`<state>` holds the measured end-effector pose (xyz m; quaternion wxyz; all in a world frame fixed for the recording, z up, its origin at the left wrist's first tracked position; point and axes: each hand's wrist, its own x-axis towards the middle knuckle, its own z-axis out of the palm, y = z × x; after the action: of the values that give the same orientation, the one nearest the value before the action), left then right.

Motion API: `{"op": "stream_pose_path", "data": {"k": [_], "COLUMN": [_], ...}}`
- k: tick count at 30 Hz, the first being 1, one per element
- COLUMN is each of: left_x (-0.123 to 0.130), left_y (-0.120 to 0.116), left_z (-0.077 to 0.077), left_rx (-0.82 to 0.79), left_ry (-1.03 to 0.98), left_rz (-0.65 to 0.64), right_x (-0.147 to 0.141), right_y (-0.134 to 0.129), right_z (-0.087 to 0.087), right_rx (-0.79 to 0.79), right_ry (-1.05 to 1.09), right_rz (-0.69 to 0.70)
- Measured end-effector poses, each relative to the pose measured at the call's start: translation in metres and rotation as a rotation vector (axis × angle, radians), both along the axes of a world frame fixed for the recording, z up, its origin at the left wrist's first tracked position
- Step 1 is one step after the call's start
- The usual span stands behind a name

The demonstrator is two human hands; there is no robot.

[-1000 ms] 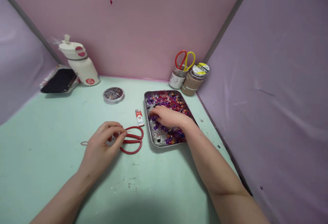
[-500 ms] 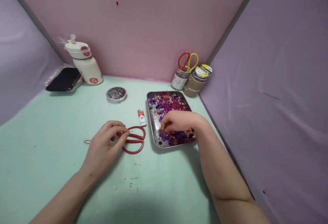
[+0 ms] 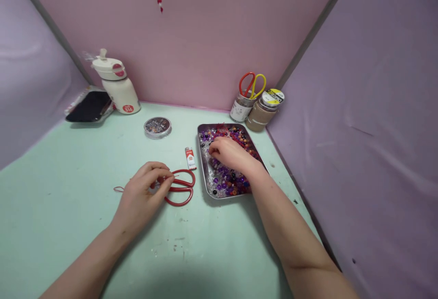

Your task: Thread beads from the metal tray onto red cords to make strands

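Observation:
My left hand (image 3: pixel 148 187) pinches a thin red cord between thumb and forefinger, over red-handled scissors (image 3: pixel 185 189) lying on the table. A small loop of the cord (image 3: pixel 118 189) shows left of the hand. My right hand (image 3: pixel 224 151) reaches into a metal tray (image 3: pixel 204 171) of purple, clear, black and orange beads (image 3: pixel 224 183). Its fingers are closed and bent down among the beads; what they hold, if anything, is hidden.
A red-and-white lighter (image 3: pixel 190 158) lies left of the tray, with a round flat case (image 3: pixel 158 127) behind it. At the back stand a white bottle (image 3: pixel 123 94), a dark phone (image 3: pixel 89 106), a jar with scissors (image 3: pixel 241 107) and a brown jar (image 3: pixel 260 115).
My right hand has moved from the tray's near middle toward its far left part. The left hand keeps its pinch over the scissors. The view has shifted slightly.

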<state>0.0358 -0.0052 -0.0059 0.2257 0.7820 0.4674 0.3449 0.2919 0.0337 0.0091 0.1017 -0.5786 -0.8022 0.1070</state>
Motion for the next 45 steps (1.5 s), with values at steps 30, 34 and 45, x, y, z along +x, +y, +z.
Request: {"op": "stream_pose_path", "data": {"k": [30,34,45], "left_x": [-0.002,-0.002,-0.002], "left_y": [-0.002,-0.002,-0.006], "left_z": [0.0,0.002,0.01], "left_rx": [-0.052,-0.069,-0.103], "left_ry": [-0.034,-0.055,-0.296], "left_rz": [-0.012,0.015,0.11], "right_x": [-0.007,-0.01,-0.075], "right_y": [0.004,0.0,-0.033], "right_z": [-0.017,-0.007,0.012], "right_rx": [-0.013,0.021,-0.221], "right_ry": [-0.178,-0.1,0.987], "right_rz": [0.024,-0.015,-0.003]}}
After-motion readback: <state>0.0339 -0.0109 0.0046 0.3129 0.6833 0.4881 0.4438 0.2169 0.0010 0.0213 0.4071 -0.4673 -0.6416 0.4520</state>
